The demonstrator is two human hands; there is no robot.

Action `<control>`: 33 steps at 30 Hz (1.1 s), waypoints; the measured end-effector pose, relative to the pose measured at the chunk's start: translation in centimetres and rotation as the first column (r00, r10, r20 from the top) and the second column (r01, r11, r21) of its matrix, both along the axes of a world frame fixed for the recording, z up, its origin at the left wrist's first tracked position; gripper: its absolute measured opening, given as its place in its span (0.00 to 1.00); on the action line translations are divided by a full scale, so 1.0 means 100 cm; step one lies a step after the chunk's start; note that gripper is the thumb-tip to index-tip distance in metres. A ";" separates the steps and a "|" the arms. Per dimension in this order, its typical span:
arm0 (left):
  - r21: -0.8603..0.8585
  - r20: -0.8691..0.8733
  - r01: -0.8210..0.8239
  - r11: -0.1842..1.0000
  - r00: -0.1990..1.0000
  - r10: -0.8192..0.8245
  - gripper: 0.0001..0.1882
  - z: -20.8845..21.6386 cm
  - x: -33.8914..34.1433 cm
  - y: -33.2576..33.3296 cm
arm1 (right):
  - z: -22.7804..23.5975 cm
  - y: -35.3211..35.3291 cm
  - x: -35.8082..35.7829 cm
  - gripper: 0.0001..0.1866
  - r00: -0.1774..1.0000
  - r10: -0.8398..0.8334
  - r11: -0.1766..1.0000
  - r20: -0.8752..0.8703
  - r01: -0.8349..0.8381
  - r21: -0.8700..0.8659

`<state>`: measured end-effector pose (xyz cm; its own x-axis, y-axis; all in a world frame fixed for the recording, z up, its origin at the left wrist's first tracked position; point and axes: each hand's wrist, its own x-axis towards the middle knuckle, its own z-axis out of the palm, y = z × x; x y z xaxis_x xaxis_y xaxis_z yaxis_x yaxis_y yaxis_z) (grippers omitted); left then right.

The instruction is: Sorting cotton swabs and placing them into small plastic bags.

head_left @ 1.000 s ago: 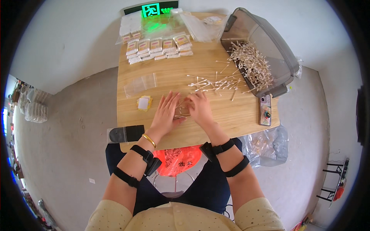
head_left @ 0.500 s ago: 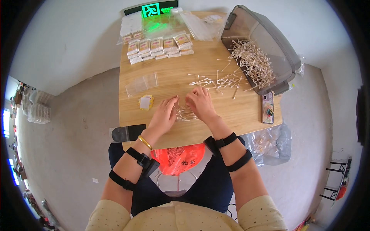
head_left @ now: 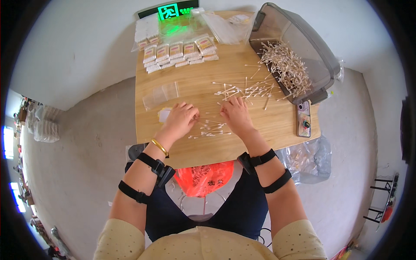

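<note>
Several cotton swabs (head_left: 209,133) lie in a loose group between my hands, some smeared by motion. My left hand (head_left: 182,119) is curled at the group's left side, with blurred swabs at its fingertips. It partly covers a small stack of white and yellow cards (head_left: 164,115). To the right, my right hand (head_left: 236,116) is bent with its fingers pressed together. What it pinches, if anything, is hidden. Just beyond it lies a scattered pile of cotton swabs (head_left: 247,91). A clear zip bag (head_left: 160,95) rests flat beyond my left hand.
A grey plastic bin (head_left: 299,47) tilts at the far right, holding many swabs. Packed swab bags (head_left: 176,52) stand in rows at the back, beside a lit green exit sign (head_left: 168,11). A phone (head_left: 304,119) lies at the right edge. A red bag (head_left: 203,178) hangs below the front edge.
My hands have moved apart: the left went leftward over the cards, the right went rightward. More of the swabs between them now show.
</note>
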<state>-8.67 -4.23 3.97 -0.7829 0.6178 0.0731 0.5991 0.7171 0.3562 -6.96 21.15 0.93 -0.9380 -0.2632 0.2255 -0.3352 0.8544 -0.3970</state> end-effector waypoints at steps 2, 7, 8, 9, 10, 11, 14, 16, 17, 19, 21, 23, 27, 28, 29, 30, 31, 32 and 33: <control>0.018 0.024 -0.015 1.000 1.000 0.015 0.09 0.001 0.006 0.005 | -0.001 -0.005 0.004 0.08 1.000 -0.004 1.000 0.012 0.004 0.006; 0.110 0.123 -0.133 0.985 0.985 0.119 0.05 0.001 0.027 0.011 | -0.001 -0.013 0.016 0.07 0.999 0.034 0.984 -0.021 -0.037 -0.175; 0.200 0.110 -0.183 0.963 0.980 0.164 0.07 -0.002 0.032 0.011 | -0.004 -0.011 0.018 0.08 0.999 0.020 0.968 -0.037 -0.028 -0.250; 0.287 0.099 -0.234 0.929 0.972 0.214 0.08 -0.006 0.037 0.010 | -0.002 -0.010 0.021 0.08 1.000 -0.013 0.948 -0.022 0.005 -0.319; 0.372 0.093 -0.280 0.885 0.960 0.264 0.10 -0.010 0.044 0.008 | -0.001 -0.009 0.027 0.09 0.999 -0.045 0.922 -0.005 0.040 -0.385; 0.380 0.076 -0.282 0.881 0.959 0.274 0.14 -0.013 0.054 0.005 | 0.000 -0.010 0.032 0.09 0.997 -0.076 0.890 0.014 0.074 -0.450; 0.347 0.011 -0.260 0.901 0.962 0.273 0.27 -0.017 0.084 0.008 | -0.003 -0.014 0.049 0.11 0.992 -0.119 0.885 -0.044 0.086 -0.458; 0.225 -0.045 -0.243 0.943 0.965 0.260 0.37 -0.025 0.100 0.007 | -0.005 -0.022 0.052 0.12 0.989 -0.127 0.916 -0.081 0.086 -0.391; 0.164 0.015 -0.232 0.959 0.972 0.233 0.44 -0.029 0.103 0.006 | -0.005 -0.026 0.054 0.13 0.987 -0.129 0.930 -0.099 0.086 -0.358; 0.191 0.005 -0.225 0.955 0.974 0.228 0.45 -0.034 0.107 0.013 | -0.008 -0.032 0.050 0.13 0.986 -0.143 0.937 -0.082 0.108 -0.333; 0.198 0.003 -0.218 0.956 0.975 0.222 0.46 -0.037 0.108 0.025 | -0.013 -0.034 0.045 0.13 0.984 -0.163 0.938 -0.069 0.133 -0.319; 0.186 0.007 -0.209 0.960 0.977 0.212 0.46 -0.037 0.105 0.039 | -0.020 -0.033 0.039 0.13 0.980 -0.191 0.935 -0.059 0.164 -0.314; 0.207 -0.022 -0.185 0.961 0.981 0.193 0.46 -0.039 0.097 0.058 | -0.021 -0.030 0.034 0.10 0.989 -0.138 0.927 -0.057 0.109 -0.359; 0.209 -0.019 -0.183 0.960 0.981 0.192 0.47 -0.038 0.096 0.061 | -0.021 -0.027 0.033 0.10 0.992 -0.118 0.925 -0.043 0.094 -0.368; 0.212 -0.017 -0.183 0.960 0.981 0.191 0.47 -0.038 0.095 0.063 | -0.021 -0.025 0.031 0.09 0.995 -0.097 0.923 -0.029 0.079 -0.377; 0.199 -0.019 -0.190 0.961 0.980 0.198 0.47 -0.038 0.096 0.064 | -0.020 -0.023 0.029 0.08 0.993 -0.109 0.915 -0.032 0.088 -0.394; 0.185 -0.022 -0.199 0.962 0.978 0.206 0.48 -0.038 0.097 0.064 | -0.019 -0.022 0.025 0.08 0.992 -0.121 0.906 -0.034 0.096 -0.412; 0.172 -0.025 -0.208 0.963 0.976 0.215 0.48 -0.038 0.098 0.063 | -0.017 -0.021 0.022 0.07 0.991 -0.131 0.898 -0.036 0.103 -0.429; 0.183 -0.024 -0.211 0.960 0.975 0.219 0.49 -0.038 0.099 0.061 | -0.015 -0.023 0.017 0.07 0.989 -0.140 0.897 -0.037 0.111 -0.429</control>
